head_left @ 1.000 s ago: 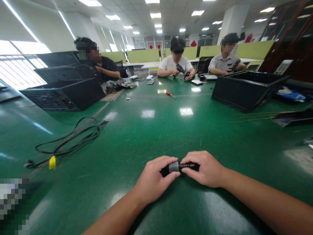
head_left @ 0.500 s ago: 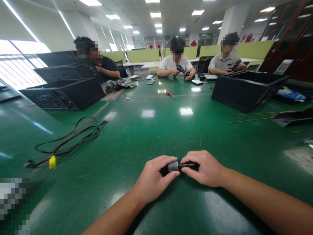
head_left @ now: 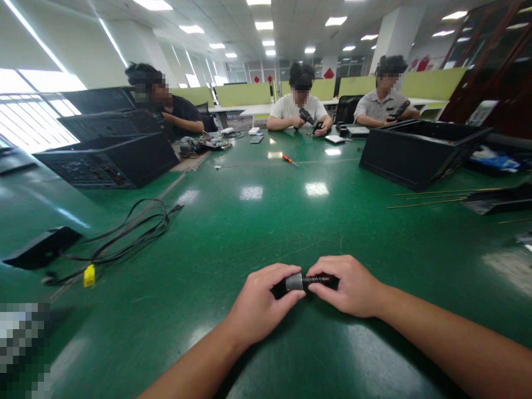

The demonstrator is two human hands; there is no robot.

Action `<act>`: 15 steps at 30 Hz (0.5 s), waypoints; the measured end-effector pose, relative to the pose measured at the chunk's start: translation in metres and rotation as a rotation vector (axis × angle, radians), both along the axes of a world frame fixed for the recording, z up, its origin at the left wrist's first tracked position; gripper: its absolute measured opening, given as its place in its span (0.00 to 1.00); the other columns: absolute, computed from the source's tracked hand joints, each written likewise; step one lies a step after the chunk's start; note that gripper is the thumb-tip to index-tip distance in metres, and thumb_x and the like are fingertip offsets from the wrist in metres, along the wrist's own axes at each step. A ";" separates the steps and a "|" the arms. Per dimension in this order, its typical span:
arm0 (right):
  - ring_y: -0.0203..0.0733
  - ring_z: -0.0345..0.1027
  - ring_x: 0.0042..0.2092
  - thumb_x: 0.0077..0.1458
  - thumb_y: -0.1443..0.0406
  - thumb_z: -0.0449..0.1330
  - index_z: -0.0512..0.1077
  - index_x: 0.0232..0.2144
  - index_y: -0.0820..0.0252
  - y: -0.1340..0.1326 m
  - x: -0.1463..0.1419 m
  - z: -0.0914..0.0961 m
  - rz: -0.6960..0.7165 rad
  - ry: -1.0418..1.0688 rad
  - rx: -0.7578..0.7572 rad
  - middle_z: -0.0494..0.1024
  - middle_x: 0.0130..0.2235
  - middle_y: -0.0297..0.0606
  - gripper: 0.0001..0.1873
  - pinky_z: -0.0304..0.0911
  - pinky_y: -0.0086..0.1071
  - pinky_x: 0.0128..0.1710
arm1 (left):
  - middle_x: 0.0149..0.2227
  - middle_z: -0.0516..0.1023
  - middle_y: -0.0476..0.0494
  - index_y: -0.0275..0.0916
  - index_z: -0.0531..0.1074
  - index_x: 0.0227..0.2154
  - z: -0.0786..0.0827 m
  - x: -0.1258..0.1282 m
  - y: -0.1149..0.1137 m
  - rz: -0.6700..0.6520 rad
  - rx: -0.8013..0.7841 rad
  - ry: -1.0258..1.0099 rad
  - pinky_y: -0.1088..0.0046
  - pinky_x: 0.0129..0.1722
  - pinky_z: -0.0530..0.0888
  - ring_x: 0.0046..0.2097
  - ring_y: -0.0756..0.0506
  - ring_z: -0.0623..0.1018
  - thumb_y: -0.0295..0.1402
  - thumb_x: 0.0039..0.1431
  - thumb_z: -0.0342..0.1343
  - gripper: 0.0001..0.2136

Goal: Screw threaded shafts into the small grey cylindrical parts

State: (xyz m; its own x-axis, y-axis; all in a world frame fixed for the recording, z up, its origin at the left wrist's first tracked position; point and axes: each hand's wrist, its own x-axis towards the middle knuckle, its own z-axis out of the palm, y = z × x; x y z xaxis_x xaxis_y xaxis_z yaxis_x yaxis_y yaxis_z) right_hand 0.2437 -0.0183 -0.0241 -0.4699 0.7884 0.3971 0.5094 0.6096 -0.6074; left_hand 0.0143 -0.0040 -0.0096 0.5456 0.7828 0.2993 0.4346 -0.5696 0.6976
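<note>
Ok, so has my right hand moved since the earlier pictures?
No, not visibly: the right hand keeps the same place, nearer the camera and to the right of the red-handled screwdriver lying on the green table.

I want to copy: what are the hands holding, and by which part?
A small dark tool. The left hand grips its grey collar; the right hand has its ribbed shaft between the fingers.

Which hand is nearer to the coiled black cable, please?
Left. The left hand is to the right of the coiled black cable, closer to the camera; the right hand is farther right.
</note>
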 end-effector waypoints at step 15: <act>0.39 0.72 0.34 0.58 0.65 0.62 0.76 0.39 0.58 0.000 0.000 0.000 -0.007 0.009 -0.023 0.79 0.34 0.35 0.06 0.63 0.31 0.36 | 0.41 0.82 0.46 0.42 0.77 0.45 0.000 0.000 0.001 -0.003 0.003 -0.004 0.69 0.44 0.75 0.42 0.45 0.80 0.30 0.56 0.64 0.13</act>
State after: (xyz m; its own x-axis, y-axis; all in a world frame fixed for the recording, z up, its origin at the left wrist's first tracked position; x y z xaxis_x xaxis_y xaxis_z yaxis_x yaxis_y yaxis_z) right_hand 0.2440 -0.0186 -0.0243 -0.4612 0.8006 0.3827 0.5078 0.5918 -0.6261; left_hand 0.0139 -0.0030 -0.0098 0.5467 0.7801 0.3043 0.4297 -0.5732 0.6977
